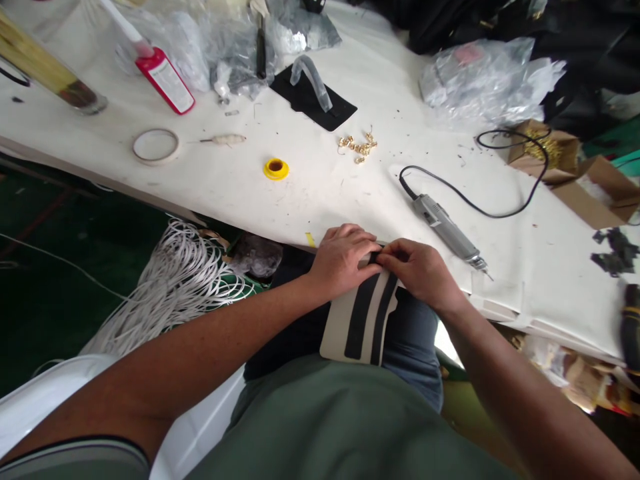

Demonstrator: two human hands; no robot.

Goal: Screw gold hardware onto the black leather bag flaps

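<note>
A beige panel with two dark stripes lies on my lap, its far end at the table's front edge. My left hand is closed on the panel's far end, with thumb and fingers near a small black piece. Pinched from the right side, that black piece is between the fingertips of my right hand. The fingertips of both hands nearly touch, and they hide part of the panel's far end.
On the white table lie a grey electric tool with a black cord, small gold parts, a yellow spool, a tape roll, a red bottle and a black panel. White cords hang at the left.
</note>
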